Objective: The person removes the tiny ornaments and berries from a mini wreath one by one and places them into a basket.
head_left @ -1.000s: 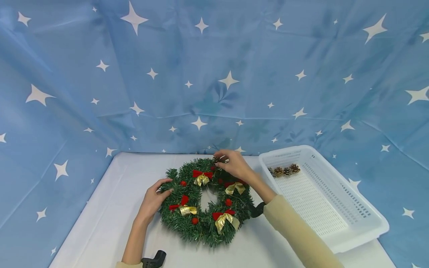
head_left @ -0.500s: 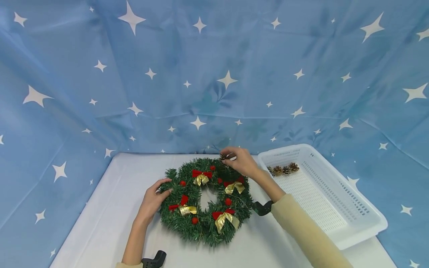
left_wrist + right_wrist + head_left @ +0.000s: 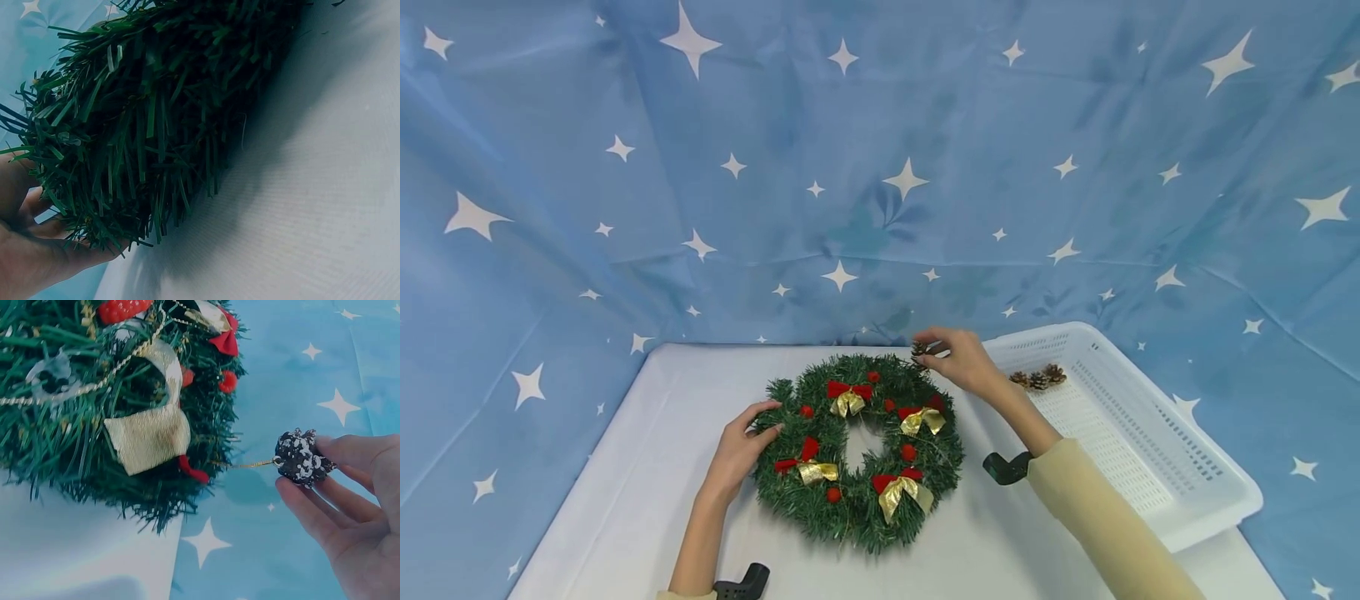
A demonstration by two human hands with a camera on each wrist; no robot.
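A green tinsel wreath (image 3: 786, 496) with red-and-gold bows (image 3: 904, 493) and red berries (image 3: 908, 452) lies on the white table. At its left edge my left hand (image 3: 739, 446) grips the greenery, thumb and fingers on either side of the rim in the left wrist view. My right hand (image 3: 967, 364) pinches a small pine cone (image 3: 918, 350) just above the wreath's upper right edge. White-flecked scales show on that cone in the right wrist view, where a gold cord (image 3: 250, 465) runs from its end to the wreath. How the cord's far end sits is hidden.
A white perforated basket (image 3: 1195, 479) stands right of the wreath, with several pine cones (image 3: 1037, 380) inside near its left wall. Blue star-patterned cloth (image 3: 880, 208) rises behind the table (image 3: 625, 467). My right forearm passes beside the basket's left side.
My right hand has shifted right along the wreath's upper edge with the pine cone in its fingers. My left hand stays at the left rim, and the wreath keeps its place.
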